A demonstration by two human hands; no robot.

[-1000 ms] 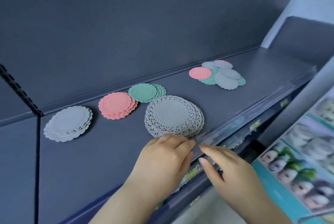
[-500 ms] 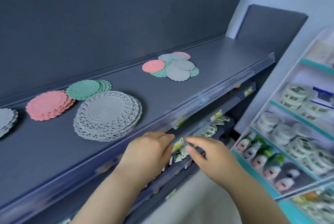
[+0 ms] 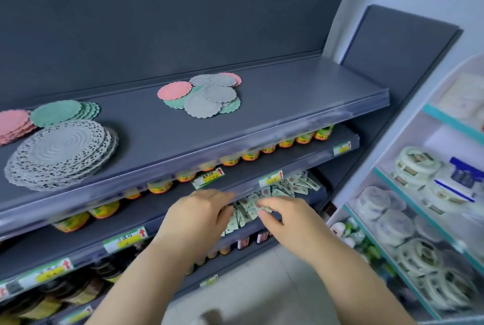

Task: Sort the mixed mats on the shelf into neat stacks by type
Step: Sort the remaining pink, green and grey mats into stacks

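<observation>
On the dark grey top shelf (image 3: 275,99) lies a mixed pile of small pink, green and grey scalloped mats (image 3: 207,95), overlapping one another. To the left is a fanned stack of large grey lace mats (image 3: 60,151). Behind it sit a green stack (image 3: 56,113) and a pink stack (image 3: 13,125), the pink one cut off by the frame edge. My left hand (image 3: 199,217) and my right hand (image 3: 288,219) hang side by side below the top shelf, in front of the lower shelves, fingers loosely curled and holding no mat.
Under the mat shelf are rows of yellow-labelled jars (image 3: 251,154) and a heap of small sachets (image 3: 288,185) just behind my fingers. A white rack with round boxes (image 3: 413,167) stands close on the right. Pale floor shows below.
Both hands have dropped from the front edge of the mat shelf to the lower shelves. My view has swung right and down, so the sorted stacks slid left.
</observation>
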